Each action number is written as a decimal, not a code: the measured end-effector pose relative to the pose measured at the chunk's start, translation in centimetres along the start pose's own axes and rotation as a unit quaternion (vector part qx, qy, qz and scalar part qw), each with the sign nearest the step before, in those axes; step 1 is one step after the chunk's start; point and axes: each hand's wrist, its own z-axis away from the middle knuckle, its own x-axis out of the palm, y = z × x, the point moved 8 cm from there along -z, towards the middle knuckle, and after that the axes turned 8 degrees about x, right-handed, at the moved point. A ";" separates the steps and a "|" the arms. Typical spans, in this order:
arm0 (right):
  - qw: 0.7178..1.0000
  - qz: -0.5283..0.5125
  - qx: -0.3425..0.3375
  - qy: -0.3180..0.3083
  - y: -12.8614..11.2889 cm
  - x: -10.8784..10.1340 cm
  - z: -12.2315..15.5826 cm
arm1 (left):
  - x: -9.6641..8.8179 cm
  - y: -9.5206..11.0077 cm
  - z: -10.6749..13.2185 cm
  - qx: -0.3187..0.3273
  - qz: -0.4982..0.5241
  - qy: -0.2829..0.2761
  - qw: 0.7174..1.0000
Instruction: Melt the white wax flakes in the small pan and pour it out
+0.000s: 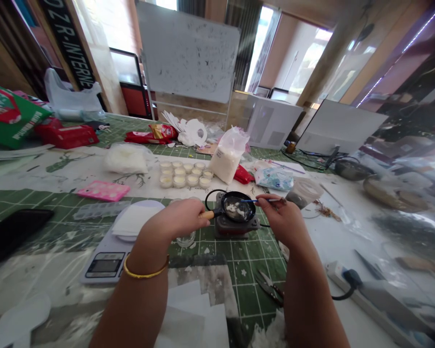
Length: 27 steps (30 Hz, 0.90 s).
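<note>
My left hand (183,216) is closed around the light wooden handle (209,214) of a small black frying pan (253,212). The pan sits on a small hot plate (232,227) and holds white lumps (235,210) in what looks like clear liquid. In my right hand (278,212) is a thin blue stick (252,200), pinched between the fingers, its far end inside the pan. A glass dish (186,239) stands just below my left hand, partly hidden by it.
Left of my hands is a kitchen scale (97,263) with white sheets (136,221). Behind the pan are several small filled cups (179,181) and a bag of white granules (226,157). Scissors (270,287) lie near my right forearm; a power strip (362,299) is farther right.
</note>
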 end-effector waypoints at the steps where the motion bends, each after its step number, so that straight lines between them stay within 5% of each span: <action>1: 1.000 -0.008 0.000 0.007 0.1 0.0 -0.1 | 0.0 0.0 0.0 0.001 0.000 0.001 1.000; 6: 0.996 0.005 -0.015 -0.087 -0.7 1.3 0.6 | 0.0 -0.1 0.0 -0.006 0.008 0.002 1.000; 13: 0.992 -0.024 -0.019 -0.122 -1.5 1.3 1.2 | -0.1 0.1 0.1 -0.005 0.013 0.001 1.000; 19: 0.997 0.071 0.017 -0.021 0.0 -0.5 0.4 | -0.2 0.1 0.2 0.000 0.002 -0.003 1.000; 24: 0.995 0.020 -0.012 -0.094 -0.8 0.7 0.8 | -0.2 0.1 0.2 -0.008 0.005 -0.002 1.000; 27: 0.997 0.055 -0.027 -0.050 -1.0 0.3 0.7 | -0.2 0.1 0.3 -0.008 0.009 0.001 1.000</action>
